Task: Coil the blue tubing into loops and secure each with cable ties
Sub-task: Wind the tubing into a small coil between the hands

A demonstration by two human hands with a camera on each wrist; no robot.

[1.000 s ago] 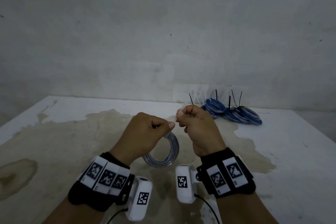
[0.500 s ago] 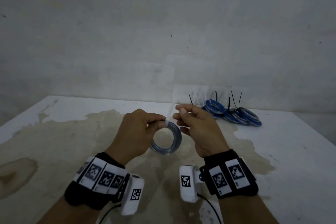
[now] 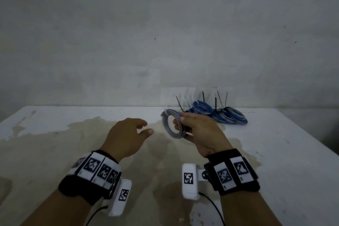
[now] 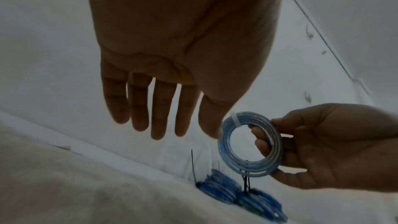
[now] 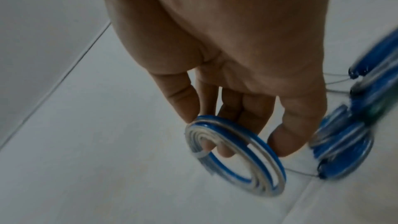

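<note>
My right hand [image 3: 180, 122] holds a small coil of blue and clear tubing [image 3: 166, 124] in the air over the table, thumb on the rim and fingers through the ring. The left wrist view shows the coil [image 4: 225, 146] bound by a white cable tie [image 4: 234, 119]. In the right wrist view the fingers pass through the coil [image 5: 243, 135]. My left hand [image 3: 146, 127] hovers just left of it, fingers straight and spread, holding nothing. A pile of tied blue coils [image 3: 220, 113] with black tie tails sticking up lies beyond my right hand.
The white table [image 3: 55, 152] has a large brownish stain under both hands. A grey wall [image 3: 165, 42] rises right behind the table's far edge. The pile of coils [image 4: 237, 192] sits against that wall. The table's right edge runs down at the far right.
My left hand has let go of the coil and opened, drawing back to the left. My right hand now holds the coil alone and has carried it right, toward the pile.
</note>
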